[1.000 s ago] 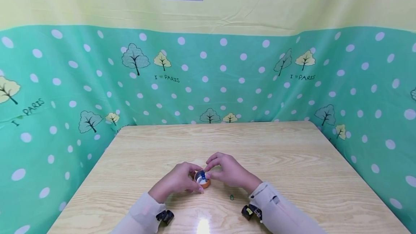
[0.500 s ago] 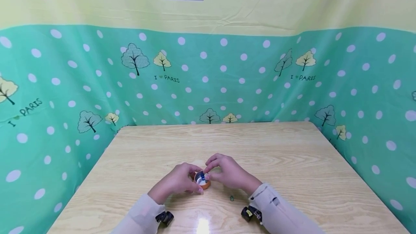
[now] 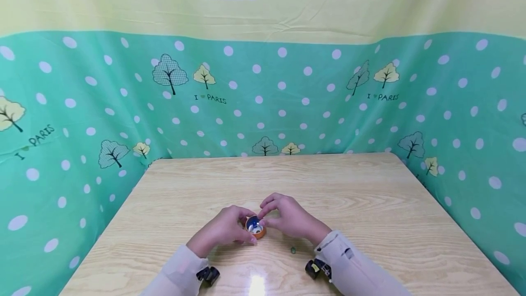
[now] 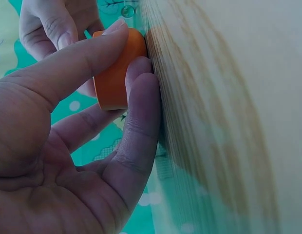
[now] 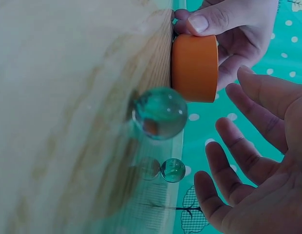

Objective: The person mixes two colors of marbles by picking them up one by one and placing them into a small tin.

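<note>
Steadying cup on desk

Left hand pinched cup wall; cup sat well in from desk's far edge. Right hand hung above rim, fingers apart, nothing seen held. Marble and second marble lay to its right. Judgement: light, low left pinch, cup flat, right fingertips clear of rim probably suited best.

I see the left hand grip an orange cup, the right hand at its rim.
</note>
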A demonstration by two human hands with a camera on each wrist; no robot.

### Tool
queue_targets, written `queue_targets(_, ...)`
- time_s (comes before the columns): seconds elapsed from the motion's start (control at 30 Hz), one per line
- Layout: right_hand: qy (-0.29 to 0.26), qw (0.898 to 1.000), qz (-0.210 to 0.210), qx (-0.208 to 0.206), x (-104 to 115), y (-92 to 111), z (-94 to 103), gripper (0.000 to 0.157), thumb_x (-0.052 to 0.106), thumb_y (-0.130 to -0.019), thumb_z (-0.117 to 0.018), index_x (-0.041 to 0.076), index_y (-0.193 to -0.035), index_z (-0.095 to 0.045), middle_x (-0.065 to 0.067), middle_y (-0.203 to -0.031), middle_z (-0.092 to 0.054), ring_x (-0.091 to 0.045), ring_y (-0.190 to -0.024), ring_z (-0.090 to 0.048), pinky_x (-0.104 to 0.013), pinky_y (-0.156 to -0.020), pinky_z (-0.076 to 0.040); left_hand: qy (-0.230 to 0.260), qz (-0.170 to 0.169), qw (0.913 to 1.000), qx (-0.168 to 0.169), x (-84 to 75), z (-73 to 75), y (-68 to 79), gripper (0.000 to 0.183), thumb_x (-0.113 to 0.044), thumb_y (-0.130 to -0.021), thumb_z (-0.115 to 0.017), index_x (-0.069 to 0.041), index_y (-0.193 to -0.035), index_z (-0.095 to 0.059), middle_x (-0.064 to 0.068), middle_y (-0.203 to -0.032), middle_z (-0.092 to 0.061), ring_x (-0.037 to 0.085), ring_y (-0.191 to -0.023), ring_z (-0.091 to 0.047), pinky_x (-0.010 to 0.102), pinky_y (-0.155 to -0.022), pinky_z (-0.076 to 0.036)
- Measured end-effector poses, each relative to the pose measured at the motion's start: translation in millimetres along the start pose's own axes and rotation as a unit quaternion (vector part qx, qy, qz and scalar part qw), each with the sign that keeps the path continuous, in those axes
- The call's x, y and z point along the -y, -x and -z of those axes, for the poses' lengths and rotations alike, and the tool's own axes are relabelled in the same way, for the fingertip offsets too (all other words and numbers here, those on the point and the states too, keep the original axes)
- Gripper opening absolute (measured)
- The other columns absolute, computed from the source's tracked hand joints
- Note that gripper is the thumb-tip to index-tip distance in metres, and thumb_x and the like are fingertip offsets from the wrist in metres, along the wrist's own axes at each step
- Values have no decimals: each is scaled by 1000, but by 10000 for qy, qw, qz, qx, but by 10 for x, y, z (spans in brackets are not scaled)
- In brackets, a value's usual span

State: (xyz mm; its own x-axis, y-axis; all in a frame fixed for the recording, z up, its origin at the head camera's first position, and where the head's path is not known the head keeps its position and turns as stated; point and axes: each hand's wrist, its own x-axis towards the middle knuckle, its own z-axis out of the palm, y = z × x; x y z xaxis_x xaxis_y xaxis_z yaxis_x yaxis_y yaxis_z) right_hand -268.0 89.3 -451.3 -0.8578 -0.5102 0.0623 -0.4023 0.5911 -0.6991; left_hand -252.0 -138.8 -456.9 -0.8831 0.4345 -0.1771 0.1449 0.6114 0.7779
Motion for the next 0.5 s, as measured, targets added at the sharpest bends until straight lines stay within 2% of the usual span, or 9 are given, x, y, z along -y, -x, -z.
queue_targets(0.5, 22, 9999, -8, 103, 16, 40, 51, 7, 32, -89, -83, 28, -95, -82, 8, -124, -64, -21, -122, -58, -53, -109, -45, 7, 124, 9999, -91, -13, -18, 26, 62, -20, -73, -96, -13, -129, -72, 7, -94, -67, 18, -67, -65, 33, -58, -57)
